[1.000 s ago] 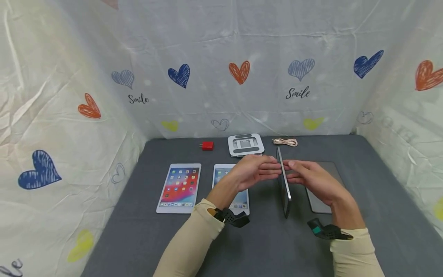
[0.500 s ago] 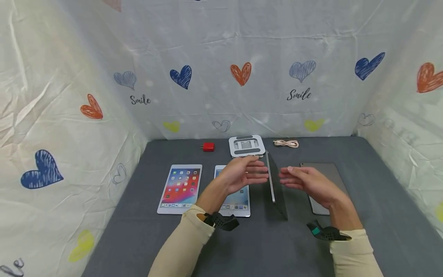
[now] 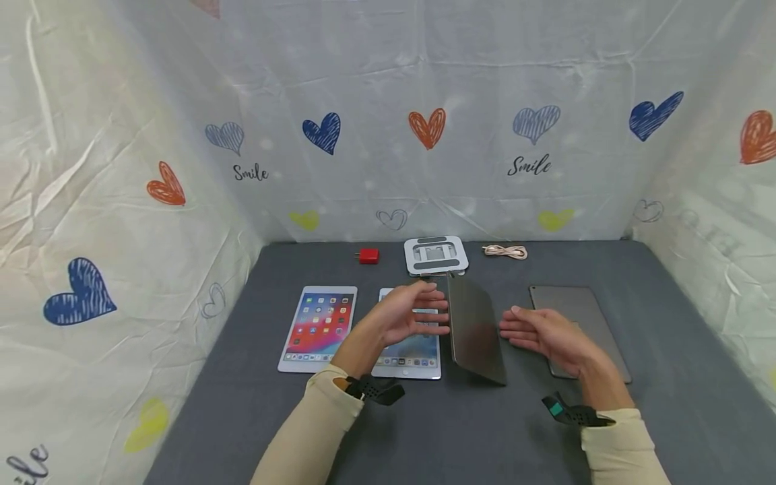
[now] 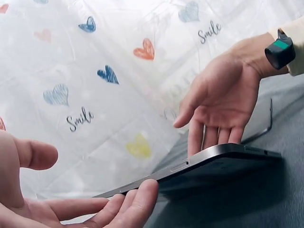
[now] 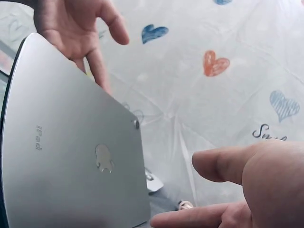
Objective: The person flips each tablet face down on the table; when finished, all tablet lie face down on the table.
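A dark grey tablet (image 3: 475, 330) stands tilted to the left on its lower long edge, its back facing up and right. My left hand (image 3: 403, 318) is at its raised edge, straight fingers against the screen side and thumb free. In the left wrist view those fingers (image 4: 142, 199) lie along the tablet's edge. My right hand (image 3: 548, 337) hovers to the right with extended fingers, apart from the tablet in the head view. The right wrist view shows the tablet's back (image 5: 71, 142) with its logo, camera and lettering. The screen is mostly hidden.
Two white tablets, one with a red-blue screen (image 3: 318, 323) and one (image 3: 412, 372) partly behind my left hand, lie on the left. Another grey tablet (image 3: 578, 310) lies face down at right. Behind are a red charger (image 3: 368, 256), white stand (image 3: 436, 255) and coiled cable (image 3: 506, 251).
The tablet has tipped from nearly upright to leaning left, showing its back. My left hand has moved left with its upper edge. My right fingers, earlier against the tablet, are now apart from it.
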Available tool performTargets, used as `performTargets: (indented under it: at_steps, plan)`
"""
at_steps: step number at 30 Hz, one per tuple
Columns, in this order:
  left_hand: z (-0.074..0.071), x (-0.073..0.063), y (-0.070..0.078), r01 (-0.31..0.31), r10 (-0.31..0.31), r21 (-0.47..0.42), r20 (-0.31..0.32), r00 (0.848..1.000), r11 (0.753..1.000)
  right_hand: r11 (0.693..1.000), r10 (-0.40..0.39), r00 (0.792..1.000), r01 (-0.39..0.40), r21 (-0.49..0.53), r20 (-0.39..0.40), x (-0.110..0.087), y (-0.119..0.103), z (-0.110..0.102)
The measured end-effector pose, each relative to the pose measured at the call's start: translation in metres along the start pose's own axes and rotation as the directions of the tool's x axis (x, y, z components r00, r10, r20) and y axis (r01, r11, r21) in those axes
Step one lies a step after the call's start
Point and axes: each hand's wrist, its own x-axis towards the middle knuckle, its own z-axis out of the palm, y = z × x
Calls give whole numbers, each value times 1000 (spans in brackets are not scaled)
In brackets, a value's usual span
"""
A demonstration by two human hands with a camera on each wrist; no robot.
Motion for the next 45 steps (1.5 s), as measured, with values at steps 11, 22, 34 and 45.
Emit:
performTargets:
  at_steps: [11,22,34,45]
  plan:
    - [-10,12,-15,41,-41,-1,-10,999,999,1000,-9,999,9,-5,-38,-2,2,-4]
    - [-5,29,-28,77,-78,-51,-27,997,996,998,-17,997,12,-64,-74,-7,6,-13]
    - [8,39,-36,102,-102,-4,-44,994,995,991,-9,993,-6,-132,-118,-13,11,-19]
    - [-4,23,-37,38,-39,43,19,999,998,990,-7,986,-16,-137,-165,-18,3,-17]
